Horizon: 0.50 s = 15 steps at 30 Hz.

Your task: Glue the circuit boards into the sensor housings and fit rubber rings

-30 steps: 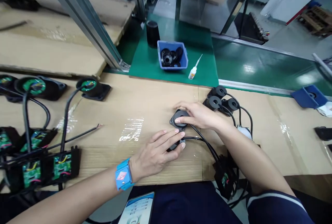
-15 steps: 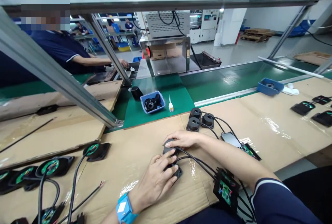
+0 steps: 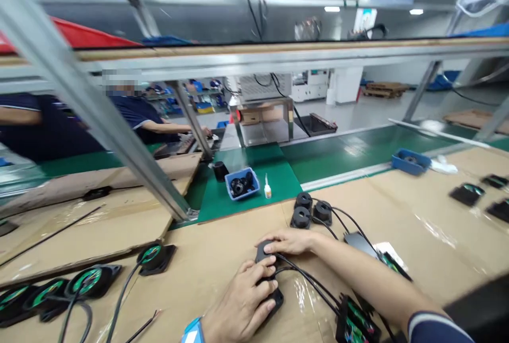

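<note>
My right hand (image 3: 288, 240) is curled over a black round housing (image 3: 261, 252), its thumb on top. Just in front of me, my left hand (image 3: 246, 300) has its fingers closed over a second black housing (image 3: 277, 299), close against the first. Most of both housings is hidden by fingers. Black cables run from them to a black box with a green circuit board (image 3: 353, 322), beneath my right forearm. Beyond my right hand, three black housings with round open tops (image 3: 301, 218) stand together, cabled to another box (image 3: 360, 244).
Cardboard (image 3: 207, 247) covers the bench. Housings with green inner boards (image 3: 85, 282) lie at left. A blue bin of black rings (image 3: 242, 184) and a small white bottle (image 3: 268, 190) stand on a green mat. A metal post (image 3: 131, 141) slants at left; a co-worker (image 3: 135, 115) is beyond.
My view has tilted upward, so the bench sits lower and the upper shelf shows. Both hands remain on the same two housings, with little visible movement.
</note>
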Available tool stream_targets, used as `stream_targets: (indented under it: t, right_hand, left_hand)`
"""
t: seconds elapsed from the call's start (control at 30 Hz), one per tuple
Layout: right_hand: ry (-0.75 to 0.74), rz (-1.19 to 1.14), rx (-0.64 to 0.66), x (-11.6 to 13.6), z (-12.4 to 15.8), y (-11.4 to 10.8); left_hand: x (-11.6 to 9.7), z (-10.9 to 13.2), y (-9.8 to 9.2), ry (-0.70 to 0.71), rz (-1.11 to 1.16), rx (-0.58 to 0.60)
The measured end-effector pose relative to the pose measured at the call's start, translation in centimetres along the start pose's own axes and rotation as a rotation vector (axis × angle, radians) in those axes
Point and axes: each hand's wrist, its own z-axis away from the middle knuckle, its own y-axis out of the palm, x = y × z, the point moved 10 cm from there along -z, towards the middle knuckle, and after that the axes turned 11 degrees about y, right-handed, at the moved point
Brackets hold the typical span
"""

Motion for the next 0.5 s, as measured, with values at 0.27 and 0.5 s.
stream_targets:
  t: [0.27,0.5]
  right_hand:
    - [0.015,0.172,-0.124,1.8,1.2,0.2]
    - [0.023,0.249,-0.229,3.0,1.4,-0.8]
  left_hand:
    - [-0.1,0.7,0.8,0.016,-0.044,-0.106]
    - [-0.5,2.3,1.9,0.060,-0.198,-0.057]
